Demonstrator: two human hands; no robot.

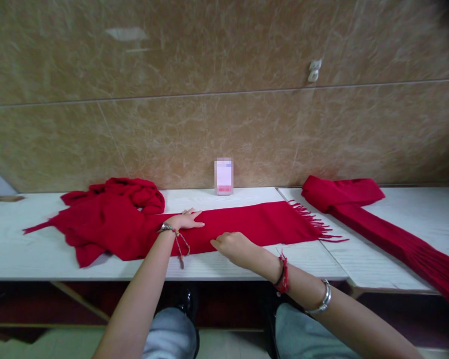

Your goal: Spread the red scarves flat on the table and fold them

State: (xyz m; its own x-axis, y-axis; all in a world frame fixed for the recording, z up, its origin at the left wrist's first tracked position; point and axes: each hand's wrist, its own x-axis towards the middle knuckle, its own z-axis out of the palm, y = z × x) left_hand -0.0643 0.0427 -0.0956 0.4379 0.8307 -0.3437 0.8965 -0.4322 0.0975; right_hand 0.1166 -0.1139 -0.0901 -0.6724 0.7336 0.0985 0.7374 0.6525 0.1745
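Observation:
A red scarf (262, 222) lies flat along the white table (30, 249), its fringe pointing right and its left end bunched in a heap (112, 214). My left hand (185, 219) lies flat on the scarf's middle, fingers stretched out toward the right. My right hand (234, 246) rests at the scarf's near edge with its fingers curled under, pinching the cloth. Both wrists wear bracelets.
A second red scarf (377, 224) stretches across the adjoining white table (426, 209) at right and hangs off its near edge. A small card (223, 176) stands against the tiled wall behind. My knees show below the table edge.

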